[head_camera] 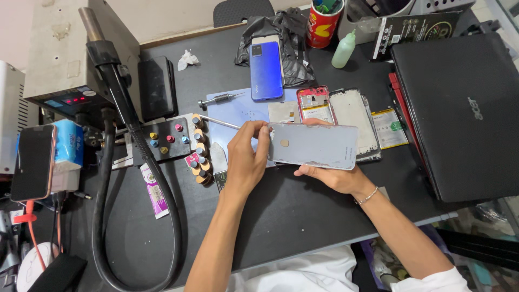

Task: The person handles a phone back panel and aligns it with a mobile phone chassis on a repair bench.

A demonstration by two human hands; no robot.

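Observation:
My right hand [335, 176] holds a grey phone back cover [316, 145] from beneath, flat above the dark table [303, 205]. My left hand [246, 157] grips a thin metal tool [219, 122] and its fingers press on the cover's left edge. Just behind the cover lie an opened red-framed phone [315, 103], a second phone frame [354, 116] and a loose battery [390, 127]. A blue phone [266, 70] rests farther back on a black bag.
A shut black laptop [462, 108] fills the right side. At left stand a hot-air station [65, 54] with its black hose [135, 178], a rack of screwdriver bits [178, 141] and a phone on a stand [33, 161]. A screwdriver [219, 99], a red cup [323, 24] and a green bottle [344, 50] sit at the back.

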